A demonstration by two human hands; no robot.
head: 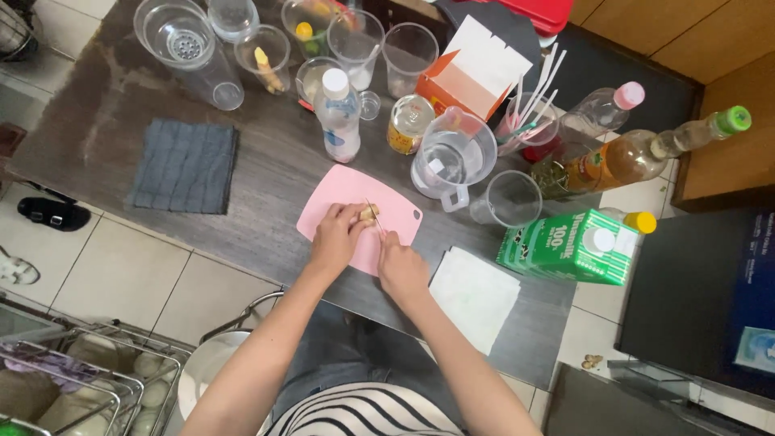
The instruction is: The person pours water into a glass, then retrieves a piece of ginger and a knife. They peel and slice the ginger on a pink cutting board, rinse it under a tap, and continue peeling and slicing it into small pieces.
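Left hand [337, 236] steadies ginger [369, 213], right hand [401, 266] grips knife [374, 216]

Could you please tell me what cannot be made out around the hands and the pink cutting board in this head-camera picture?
- Small tan food piece: the left hand covers most of it, so its kind is unclear.
- Knife: only a thin blade shows; the right hand hides the handle.
- Pink cutting board: its middle lies under both hands.
- Any cut pieces: too small to tell.
- Red item: cut off by the top edge.
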